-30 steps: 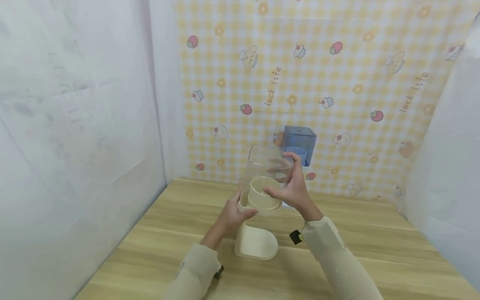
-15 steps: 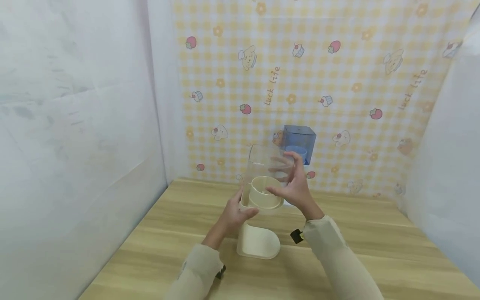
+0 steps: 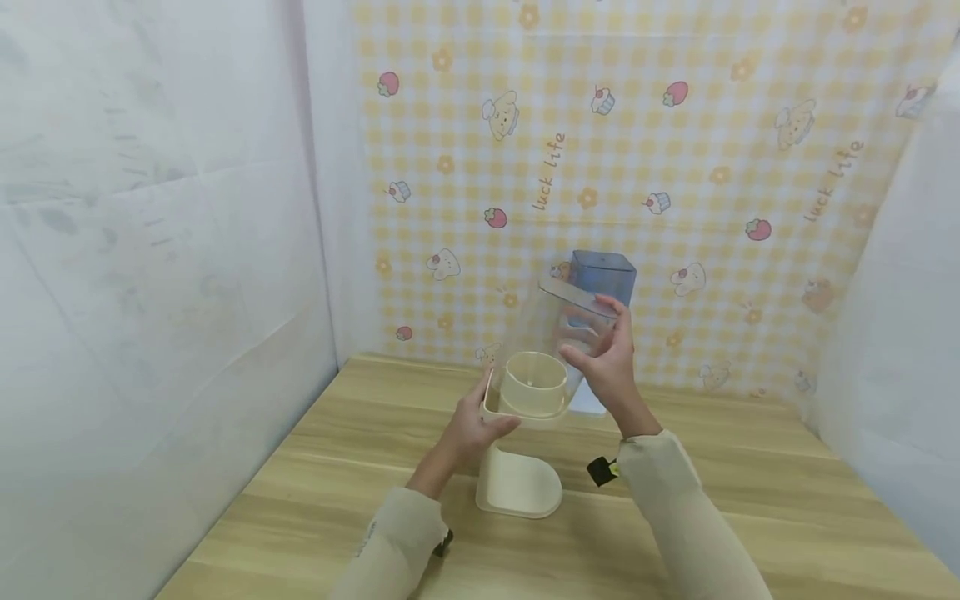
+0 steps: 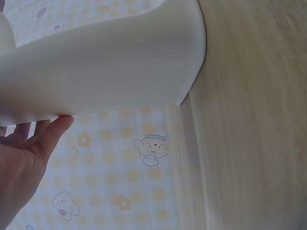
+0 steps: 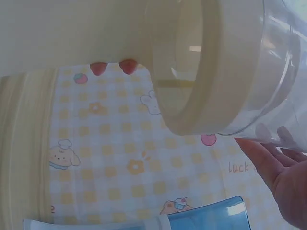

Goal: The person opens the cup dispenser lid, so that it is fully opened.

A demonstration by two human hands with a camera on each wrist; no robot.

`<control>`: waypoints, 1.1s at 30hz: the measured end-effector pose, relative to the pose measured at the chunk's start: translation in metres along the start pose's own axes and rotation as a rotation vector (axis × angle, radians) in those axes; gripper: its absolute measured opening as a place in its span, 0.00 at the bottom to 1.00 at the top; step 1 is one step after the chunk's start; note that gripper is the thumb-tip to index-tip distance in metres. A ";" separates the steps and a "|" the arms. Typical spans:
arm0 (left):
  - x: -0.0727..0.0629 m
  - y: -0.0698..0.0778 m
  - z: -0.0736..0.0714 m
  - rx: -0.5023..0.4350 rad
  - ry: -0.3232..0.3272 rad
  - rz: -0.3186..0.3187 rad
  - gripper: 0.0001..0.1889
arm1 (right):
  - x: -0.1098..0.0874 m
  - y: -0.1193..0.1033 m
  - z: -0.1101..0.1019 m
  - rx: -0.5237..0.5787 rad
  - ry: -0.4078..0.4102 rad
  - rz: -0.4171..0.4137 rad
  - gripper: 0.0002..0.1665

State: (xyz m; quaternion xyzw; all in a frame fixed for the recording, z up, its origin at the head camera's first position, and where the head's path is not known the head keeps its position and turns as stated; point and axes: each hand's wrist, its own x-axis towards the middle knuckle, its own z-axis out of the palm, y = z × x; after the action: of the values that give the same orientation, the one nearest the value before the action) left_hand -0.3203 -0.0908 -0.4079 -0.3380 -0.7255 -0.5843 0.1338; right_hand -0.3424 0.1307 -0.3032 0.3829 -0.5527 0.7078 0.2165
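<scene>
A cream stand (image 3: 521, 490) with a rounded foot rests on the wooden table, and its upper part bears a round cream collar (image 3: 534, 387). My left hand (image 3: 467, 429) grips the stand's upper part from the left; in the left wrist view that hand (image 4: 24, 165) has its fingertips against the stand's upright. A clear see-through container (image 3: 528, 321) leans to the right above the collar. My right hand (image 3: 609, 367) holds the container's right side between thumb and fingers. In the right wrist view, the container (image 5: 283, 108) adjoins the collar; how they join is unclear.
Behind my right hand stands a blue see-through box (image 3: 606, 271) on a white base (image 3: 587, 402), close to the checked, patterned back cloth (image 3: 450, 217). White sheets (image 3: 165, 250) wall the left and right sides of the table (image 3: 360, 467).
My right hand has shifted right with the clear container, whose top now leans further right over the blue box. My left hand and the cream stand stay nearly in place.
</scene>
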 end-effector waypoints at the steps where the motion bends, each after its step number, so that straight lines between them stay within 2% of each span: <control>1: 0.000 0.000 0.001 0.004 0.003 0.000 0.55 | 0.000 -0.001 -0.001 0.007 -0.009 -0.016 0.49; 5: 0.000 -0.001 0.002 0.013 0.021 -0.006 0.56 | 0.003 -0.005 -0.003 0.046 -0.034 -0.065 0.52; 9: -0.001 -0.001 0.002 0.029 0.026 -0.022 0.57 | 0.005 -0.011 -0.006 0.074 -0.014 -0.103 0.52; 16: -0.001 0.002 0.002 -0.009 0.000 0.010 0.52 | 0.003 -0.025 -0.021 0.090 0.012 -0.107 0.52; 24: -0.002 0.037 0.001 -0.028 -0.019 0.032 0.50 | -0.003 -0.037 -0.047 0.069 0.005 -0.158 0.45; 30: -0.003 0.030 0.001 -0.045 -0.009 0.031 0.50 | -0.013 -0.039 -0.065 0.126 0.022 -0.144 0.40; 33: -0.003 0.029 0.001 -0.040 -0.009 0.046 0.49 | -0.019 -0.040 -0.074 0.116 0.041 -0.136 0.39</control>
State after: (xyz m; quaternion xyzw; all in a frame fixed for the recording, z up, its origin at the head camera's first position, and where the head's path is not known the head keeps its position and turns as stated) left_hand -0.2995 -0.0885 -0.3879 -0.3597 -0.7063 -0.5941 0.1371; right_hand -0.3242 0.2147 -0.3003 0.4169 -0.4788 0.7301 0.2528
